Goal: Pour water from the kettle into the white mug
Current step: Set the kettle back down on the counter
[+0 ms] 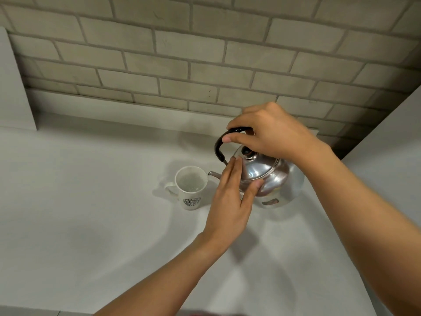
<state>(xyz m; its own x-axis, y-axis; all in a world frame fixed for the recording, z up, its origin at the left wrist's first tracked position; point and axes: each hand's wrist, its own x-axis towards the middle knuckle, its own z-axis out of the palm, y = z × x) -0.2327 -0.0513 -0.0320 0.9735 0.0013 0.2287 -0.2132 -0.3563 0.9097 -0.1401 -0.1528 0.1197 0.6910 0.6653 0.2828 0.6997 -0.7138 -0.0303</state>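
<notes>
A shiny metal kettle is tilted left, its short spout level with the rim of the white mug. The mug stands upright on the counter, its handle to the left, a dark logo on its front and water inside. My right hand is closed around the kettle's black handle from above. With its fingers flat and together, my left hand presses on the kettle's lid and front side beside the lid's dark knob. No stream of water is visible at the spout.
The white counter runs to a grey brick wall at the back. A white panel stands at the far left and a white wall closes the right side.
</notes>
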